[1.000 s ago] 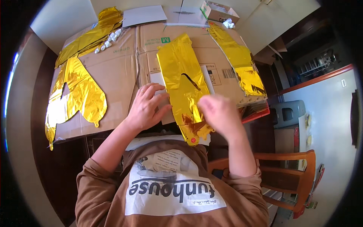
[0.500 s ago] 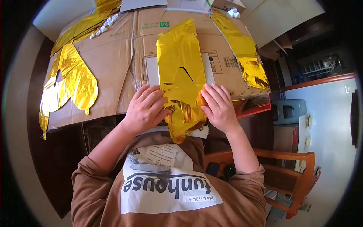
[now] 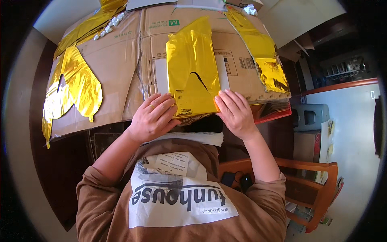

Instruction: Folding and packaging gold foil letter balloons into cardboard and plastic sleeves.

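A flat gold foil balloon (image 3: 193, 60) lies lengthwise over the front edge of the cardboard, with a dark curved line in its middle. A white sheet (image 3: 162, 72) shows from beneath it on both sides. My left hand (image 3: 154, 115) is closed at the balloon's lower left edge, fingertips on top and thumb lower down by the cardboard's edge. Over at the lower right edge, my right hand (image 3: 236, 113) grips a small orange piece (image 3: 217, 103), mostly covered by the fingers; its kind cannot be made out. The balloon's near end is bent down out of sight.
Cardboard (image 3: 117, 80) covers the table. Another gold foil balloon (image 3: 72, 84) lies at left, and a gold foil strip (image 3: 258, 48) at right. White lumps (image 3: 109, 29) sit at the back left. A wooden chair (image 3: 306, 181) stands at the lower right.
The balloon's near end, which stuck out crumpled toward me, has dropped below the cardboard's edge. My hands stay in nearly the same places, and the orange piece is more covered.
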Motion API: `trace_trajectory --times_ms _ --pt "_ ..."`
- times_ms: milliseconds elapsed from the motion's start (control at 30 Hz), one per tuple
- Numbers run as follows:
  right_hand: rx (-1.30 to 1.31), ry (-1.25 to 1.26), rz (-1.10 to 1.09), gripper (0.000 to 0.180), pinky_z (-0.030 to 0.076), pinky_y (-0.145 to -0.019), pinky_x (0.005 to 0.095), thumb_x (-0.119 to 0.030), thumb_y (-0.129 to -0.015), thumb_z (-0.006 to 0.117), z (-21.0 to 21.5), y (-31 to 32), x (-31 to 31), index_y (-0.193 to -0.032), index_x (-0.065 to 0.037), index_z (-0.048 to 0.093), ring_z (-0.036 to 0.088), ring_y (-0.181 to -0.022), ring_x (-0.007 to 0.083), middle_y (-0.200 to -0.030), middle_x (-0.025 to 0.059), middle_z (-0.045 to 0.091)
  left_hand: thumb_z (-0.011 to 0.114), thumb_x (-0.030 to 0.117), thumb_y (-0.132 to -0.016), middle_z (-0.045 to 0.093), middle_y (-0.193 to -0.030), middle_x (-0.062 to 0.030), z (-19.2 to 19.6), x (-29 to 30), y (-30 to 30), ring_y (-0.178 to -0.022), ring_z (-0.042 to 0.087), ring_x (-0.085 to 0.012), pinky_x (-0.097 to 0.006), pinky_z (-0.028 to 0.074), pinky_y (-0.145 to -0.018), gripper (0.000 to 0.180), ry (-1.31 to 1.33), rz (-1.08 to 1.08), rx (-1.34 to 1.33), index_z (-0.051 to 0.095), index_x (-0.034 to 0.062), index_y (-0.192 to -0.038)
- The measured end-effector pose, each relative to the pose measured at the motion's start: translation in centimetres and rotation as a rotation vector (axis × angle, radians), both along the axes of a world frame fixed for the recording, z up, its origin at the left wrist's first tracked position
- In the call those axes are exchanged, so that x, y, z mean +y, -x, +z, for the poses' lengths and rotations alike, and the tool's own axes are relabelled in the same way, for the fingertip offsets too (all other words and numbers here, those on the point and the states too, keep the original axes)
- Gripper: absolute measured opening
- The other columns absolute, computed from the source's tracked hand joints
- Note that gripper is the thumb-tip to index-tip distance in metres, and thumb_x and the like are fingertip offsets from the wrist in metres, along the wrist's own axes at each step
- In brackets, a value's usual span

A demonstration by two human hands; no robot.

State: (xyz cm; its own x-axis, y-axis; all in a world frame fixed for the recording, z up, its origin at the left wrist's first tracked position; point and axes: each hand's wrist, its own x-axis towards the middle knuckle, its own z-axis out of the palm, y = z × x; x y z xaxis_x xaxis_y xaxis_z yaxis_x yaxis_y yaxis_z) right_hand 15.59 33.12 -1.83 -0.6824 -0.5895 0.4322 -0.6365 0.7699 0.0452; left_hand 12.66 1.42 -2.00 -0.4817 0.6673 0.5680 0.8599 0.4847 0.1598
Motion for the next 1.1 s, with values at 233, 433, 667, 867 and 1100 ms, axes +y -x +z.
trace_trajectory --times_ms 233,433,667,867,1100 --pt "0.095 -0.001 0.033 0.032 0.050 -0.100 0.0428 -0.013 -0.093 0.063 0.0 0.9 -0.3 -0.122 -0.002 0.067 0.062 -0.117 0.0318 -0.124 0.0140 0.066 0.082 0.018 -0.077 0.066 -0.116 -0.0122 -0.6 0.1 0.3 -0.115 0.064 -0.0304 -0.044 0.052 -0.097 0.039 0.002 0.025 0.042 0.065 0.0043 -0.108" --pt "0.198 0.001 0.035 0.028 0.053 -0.096 0.0412 -0.012 -0.092 0.063 -0.9 0.8 -0.4 -0.117 -0.001 0.069 0.066 -0.111 0.0320 -0.119 0.0150 0.069 0.077 0.017 -0.081 0.066 -0.113 -0.0112 -1.0 0.0 0.3 -0.112 0.065 -0.0286 -0.042 0.052 -0.095 0.031 -0.019 0.023 0.113 0.066 0.0033 -0.107" --pt "0.157 0.021 0.124 0.020 0.060 -0.078 0.0348 -0.009 -0.089 0.067 1.5 -1.7 -1.1 -0.106 0.002 0.070 0.071 -0.098 0.0303 -0.106 0.0159 0.072 0.069 0.011 -0.084 0.070 -0.102 -0.0077 0.7 -1.4 -1.2 -0.099 0.071 -0.0233 -0.042 0.055 -0.093 0.020 -0.027 -0.068 0.177 0.068 0.0039 -0.102" --pt "0.402 -0.061 0.204 0.026 0.059 -0.067 0.0319 -0.010 -0.090 0.068 9.7 3.1 -0.6 -0.112 0.004 0.068 0.073 -0.084 0.0268 -0.103 0.0172 0.073 0.075 0.010 -0.083 0.073 -0.099 -0.0084 8.9 -2.5 5.7 -0.089 0.072 -0.0223 -0.041 0.058 -0.081 0.020 0.026 -0.194 0.445 0.067 0.0044 -0.101" --pt "0.672 -0.132 0.195 0.024 0.059 -0.065 0.0321 -0.007 -0.090 0.068 14.5 8.3 -1.2 -0.111 0.004 0.068 0.073 -0.085 0.0254 -0.105 0.0186 0.073 0.072 0.010 -0.079 0.074 -0.097 -0.0091 15.5 -3.1 9.3 -0.089 0.072 -0.0195 -0.036 0.057 -0.081 0.019 0.094 -0.195 0.771 0.072 0.0032 -0.096"
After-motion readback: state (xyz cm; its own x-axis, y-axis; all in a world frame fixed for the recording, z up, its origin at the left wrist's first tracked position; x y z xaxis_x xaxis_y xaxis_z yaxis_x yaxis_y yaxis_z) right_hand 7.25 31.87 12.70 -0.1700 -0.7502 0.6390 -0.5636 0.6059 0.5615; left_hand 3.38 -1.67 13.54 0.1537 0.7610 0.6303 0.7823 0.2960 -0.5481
